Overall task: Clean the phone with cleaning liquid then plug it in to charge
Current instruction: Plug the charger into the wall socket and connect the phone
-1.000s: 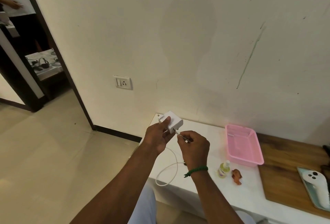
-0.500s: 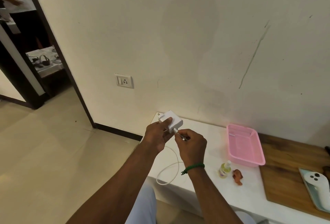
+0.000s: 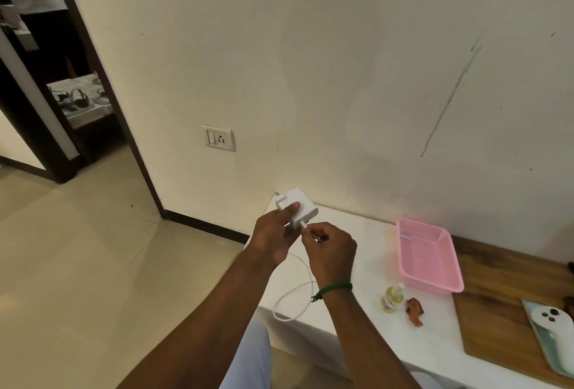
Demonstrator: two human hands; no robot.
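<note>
My left hand (image 3: 273, 235) holds a white charger adapter (image 3: 302, 208) above the left end of the white counter (image 3: 372, 336). My right hand (image 3: 330, 250) pinches the plug end of the white cable (image 3: 293, 292) right at the adapter's port; whether it is fully seated I cannot tell. The cable loops down over the counter edge. The phone (image 3: 553, 332) lies back-up at the far right on the wooden surface (image 3: 497, 295). A small bottle of yellowish cleaning liquid (image 3: 393, 297) stands on the counter beside a crumpled brownish cloth (image 3: 414, 311).
A pink plastic basket (image 3: 428, 259) sits on the counter against the wall. A wall socket with switch (image 3: 219, 138) is on the wall to the left, above floor level. A doorway (image 3: 56, 78) opens at far left, with another person partly visible beyond.
My right hand has brought the cable plug closer to the adapter, up to its port. The view has shifted slightly; the adapter stays in my left hand.
</note>
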